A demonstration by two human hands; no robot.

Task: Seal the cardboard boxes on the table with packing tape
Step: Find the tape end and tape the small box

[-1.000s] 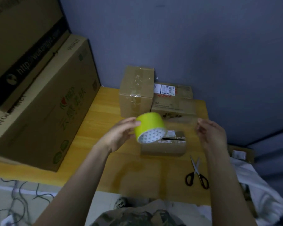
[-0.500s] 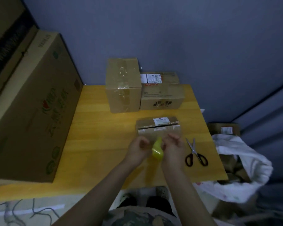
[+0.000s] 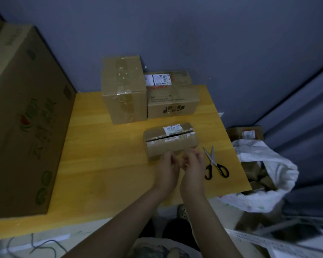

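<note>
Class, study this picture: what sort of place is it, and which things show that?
Probably a small parcel-packing corner of a storeroom: labelled, taped cardboard boxes on a wooden table, scissors beside them, a white sack holding more.

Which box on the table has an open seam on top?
The small low box beside the scissors: a dark gap runs along its top between the flaps. The tall box behind it is taped shut.

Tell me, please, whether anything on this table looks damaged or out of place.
The small box in front stands out: a dark gap runs along its top seam, so its flaps are not closed, and the old tape there looks torn. The tall box has wrinkled clear tape. Nothing is spilled.
</note>
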